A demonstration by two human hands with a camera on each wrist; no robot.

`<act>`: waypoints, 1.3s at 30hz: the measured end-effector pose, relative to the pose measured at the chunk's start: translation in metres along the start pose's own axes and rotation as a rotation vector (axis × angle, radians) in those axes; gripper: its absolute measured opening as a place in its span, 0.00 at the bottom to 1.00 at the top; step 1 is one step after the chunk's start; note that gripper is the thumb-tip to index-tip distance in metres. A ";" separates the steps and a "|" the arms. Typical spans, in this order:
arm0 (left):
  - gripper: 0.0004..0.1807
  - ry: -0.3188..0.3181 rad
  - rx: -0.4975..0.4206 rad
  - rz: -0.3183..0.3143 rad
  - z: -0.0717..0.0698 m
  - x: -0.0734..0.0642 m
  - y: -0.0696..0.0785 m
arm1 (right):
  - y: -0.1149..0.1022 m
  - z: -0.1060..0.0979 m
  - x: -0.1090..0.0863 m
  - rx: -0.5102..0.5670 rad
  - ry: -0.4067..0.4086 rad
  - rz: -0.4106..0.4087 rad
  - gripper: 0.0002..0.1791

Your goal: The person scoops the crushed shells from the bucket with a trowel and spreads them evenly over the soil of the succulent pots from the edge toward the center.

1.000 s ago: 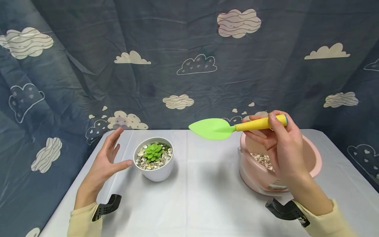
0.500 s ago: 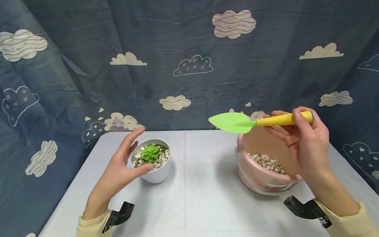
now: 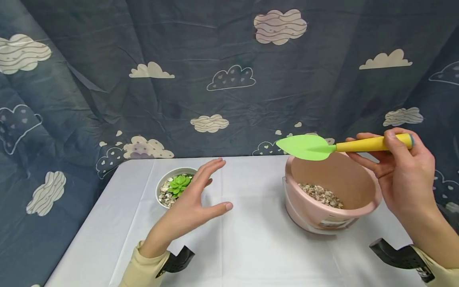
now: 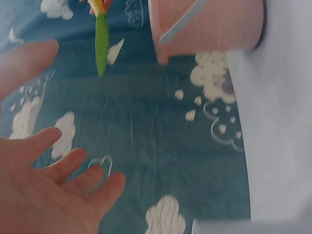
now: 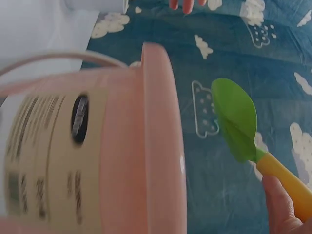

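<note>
A small garden trowel with a green blade and yellow handle (image 3: 373,144) is pinched by my right hand (image 3: 408,175) above the pink bucket (image 3: 315,221). Its blade points left over the bucket's far rim. Small pale stones (image 3: 320,195) lie on the bucket's floor. My left hand (image 3: 191,205), fingers spread and thumb apart, holds nothing. It hovers in front of the white pot (image 3: 160,184), hiding part of it. In the pot a green succulent (image 3: 179,184) stands among pebbles. The right wrist view shows the trowel (image 5: 239,122) beside the bucket's label.
Both containers stand on a table with a white cloth (image 3: 251,247). Behind it hangs a dark blue curtain (image 3: 172,99) printed with clouds. The bucket's pale handle (image 4: 183,22) hangs down its side in the left wrist view.
My left hand has moved right, from beside the white pot to in front of it. The right hand has carried the trowel to the right, uncovering more of the bucket.
</note>
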State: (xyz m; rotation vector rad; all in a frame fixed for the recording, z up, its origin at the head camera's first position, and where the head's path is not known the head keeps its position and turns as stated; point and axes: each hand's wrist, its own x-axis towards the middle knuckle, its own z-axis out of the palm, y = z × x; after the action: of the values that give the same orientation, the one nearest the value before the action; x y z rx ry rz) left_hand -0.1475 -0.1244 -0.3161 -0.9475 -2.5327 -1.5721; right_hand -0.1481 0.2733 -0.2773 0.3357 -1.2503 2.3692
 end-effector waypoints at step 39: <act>0.40 -0.214 -0.200 -0.143 0.091 0.096 -0.010 | 0.002 -0.064 -0.001 -0.363 -0.015 0.009 0.18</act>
State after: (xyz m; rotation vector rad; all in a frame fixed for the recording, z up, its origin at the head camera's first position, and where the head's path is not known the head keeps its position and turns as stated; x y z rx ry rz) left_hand -0.2044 -0.0071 -0.3391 -1.0257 -2.6758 -1.8908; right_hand -0.1490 0.3251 -0.3156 0.2310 -1.6543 2.0925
